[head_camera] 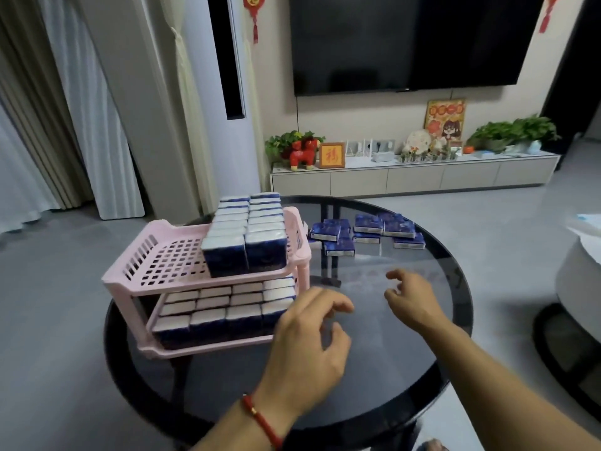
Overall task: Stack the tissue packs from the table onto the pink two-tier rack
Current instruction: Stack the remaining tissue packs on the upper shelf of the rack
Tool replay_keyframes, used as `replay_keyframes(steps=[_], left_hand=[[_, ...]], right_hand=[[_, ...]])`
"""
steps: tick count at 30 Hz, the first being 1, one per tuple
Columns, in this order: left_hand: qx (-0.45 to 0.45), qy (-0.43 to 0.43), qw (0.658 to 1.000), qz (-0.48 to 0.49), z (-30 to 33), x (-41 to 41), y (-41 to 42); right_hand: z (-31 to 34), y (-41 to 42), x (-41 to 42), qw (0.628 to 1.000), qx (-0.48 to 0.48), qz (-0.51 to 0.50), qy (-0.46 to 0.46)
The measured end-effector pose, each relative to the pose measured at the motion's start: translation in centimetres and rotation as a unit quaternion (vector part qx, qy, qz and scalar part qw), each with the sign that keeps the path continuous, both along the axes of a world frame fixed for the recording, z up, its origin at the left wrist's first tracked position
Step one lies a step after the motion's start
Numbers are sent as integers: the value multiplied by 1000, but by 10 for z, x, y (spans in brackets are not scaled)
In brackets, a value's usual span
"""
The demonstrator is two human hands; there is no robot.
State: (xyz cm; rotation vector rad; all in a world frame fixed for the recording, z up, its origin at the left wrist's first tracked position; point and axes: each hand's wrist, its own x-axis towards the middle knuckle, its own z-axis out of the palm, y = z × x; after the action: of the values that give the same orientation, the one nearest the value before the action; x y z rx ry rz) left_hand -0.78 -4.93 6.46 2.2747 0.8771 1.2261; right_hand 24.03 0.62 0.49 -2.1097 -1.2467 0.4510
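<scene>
Nearest to the camera is the left hand (309,346), with a red cord bracelet (260,418) on its wrist. It hovers above the round dark glass table (374,379), empty, the fingers loosely curled and apart, close to the right front corner of the pink two-tier rack (136,275). The right hand (411,299) is also empty, fingers half bent and spread, over the middle of the table.

The rack stands at the left edge of the table. Its lower tier is filled with blue and white tissue packs (211,307) in rows. On the upper tier, two rows of packs (247,236) stand along the right side; the left part is bare.

The loose tissue packs (367,231) lie in a small group at the far edge of the table, well apart from both hands.
</scene>
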Motion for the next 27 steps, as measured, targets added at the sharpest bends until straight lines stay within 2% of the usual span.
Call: replay_keyframes(steps=[4, 8, 12, 14, 18, 23, 27], left_hand=[[-64, 109, 992, -21, -51, 60, 33], [-74, 152, 985, 14, -79, 98, 60], [-111, 128, 984, 53, -92, 105, 65], [-108, 141, 983, 42, -95, 106, 65], [-122, 106, 986, 37, -93, 105, 68], [-140, 73, 987, 39, -90, 103, 69], [-173, 50, 983, 34, -84, 96, 66]], right_hand=[[-17, 12, 22, 998, 21, -44, -50], [-11, 38, 46, 994, 21, -80, -65], [-3, 81, 81, 981, -42, -97, -161], [-5, 101, 97, 973, -50, -93, -205], [-18, 127, 110, 949, -60, -55, -306], [-31, 115, 109, 908, 14, -59, -415], [-24, 77, 102, 915, 106, -47, -386]])
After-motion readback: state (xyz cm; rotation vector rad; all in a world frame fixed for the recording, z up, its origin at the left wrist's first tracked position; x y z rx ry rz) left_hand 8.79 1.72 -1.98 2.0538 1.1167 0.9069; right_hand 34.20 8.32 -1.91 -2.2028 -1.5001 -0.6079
